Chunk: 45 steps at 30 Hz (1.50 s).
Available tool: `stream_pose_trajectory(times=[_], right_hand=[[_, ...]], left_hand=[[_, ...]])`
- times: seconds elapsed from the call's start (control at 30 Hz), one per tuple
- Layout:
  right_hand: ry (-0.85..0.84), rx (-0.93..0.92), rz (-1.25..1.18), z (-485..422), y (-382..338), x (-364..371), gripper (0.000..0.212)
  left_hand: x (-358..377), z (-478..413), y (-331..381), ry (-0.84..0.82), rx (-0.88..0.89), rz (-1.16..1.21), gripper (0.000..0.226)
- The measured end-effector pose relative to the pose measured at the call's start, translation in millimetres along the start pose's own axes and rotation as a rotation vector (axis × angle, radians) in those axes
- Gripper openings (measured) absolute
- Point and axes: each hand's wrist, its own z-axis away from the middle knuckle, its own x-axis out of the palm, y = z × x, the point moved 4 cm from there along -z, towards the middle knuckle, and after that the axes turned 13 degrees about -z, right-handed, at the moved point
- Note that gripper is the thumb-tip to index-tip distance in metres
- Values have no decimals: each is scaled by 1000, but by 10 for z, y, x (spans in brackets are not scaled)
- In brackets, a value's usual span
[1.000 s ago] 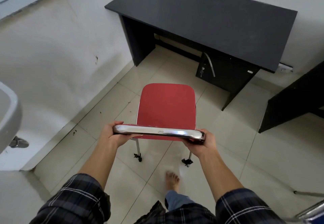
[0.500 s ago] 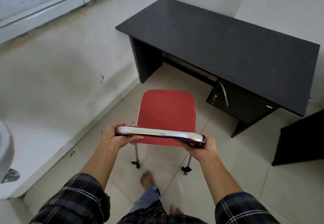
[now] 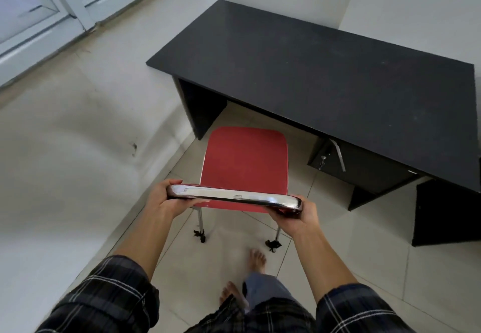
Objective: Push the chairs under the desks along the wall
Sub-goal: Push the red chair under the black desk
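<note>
A chair with a red seat (image 3: 246,160) and a chrome backrest rail (image 3: 234,196) stands on the tiled floor in front of a black desk (image 3: 325,72). My left hand (image 3: 166,198) grips the rail's left end and my right hand (image 3: 296,215) grips its right end. The seat's front edge is close to the desk's opening, between the desk's left side panel (image 3: 200,111) and its drawer unit (image 3: 359,166). The chair's front legs are hidden under the seat; two rear legs show below the rail.
A white wall (image 3: 78,150) runs close along the chair's left. A second black desk's side panel (image 3: 447,212) stands at the right. A window frame (image 3: 52,7) is at the upper left. My bare feet (image 3: 256,257) are just behind the chair.
The chair and I have moved forward toward the desk; the seat's front edge is now much nearer the desk's opening. Both hands keep the same grip on the rail.
</note>
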Motion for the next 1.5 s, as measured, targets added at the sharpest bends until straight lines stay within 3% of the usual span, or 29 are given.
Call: stream_pose_trajectory(times=[0.07, 0.13, 0.27, 0.4, 0.63, 1.13, 1.33, 1.5], right_hand=[[-1, -1, 16, -98, -34, 156, 76], [-21, 8, 27, -228, -81, 344, 91], [-18, -8, 16, -374, -195, 710, 87], [11, -24, 31, -543, -338, 1139, 82], [19, -28, -2, -634, -334, 1434, 83], [-43, -61, -248, -1042, 244, 2337, 38], [-34, -83, -313, -1224, 381, 2695, 56], [-23, -102, -300, -1344, 380, 3003, 67]], left_hand=[[127, -88, 148, -2, -13, 9, 70], [253, -206, 307, -17, -31, 15, 67], [555, -375, 615, -19, -29, -4, 60], [908, -566, 976, -62, -28, 29, 38], [1060, -744, 1286, -59, -27, 1, 53], [1337, -1288, 2600, -27, 8, -203, 59], [1471, -1476, 3032, -56, 2, -248, 54], [1630, -1625, 3350, -63, -2, -315, 70]])
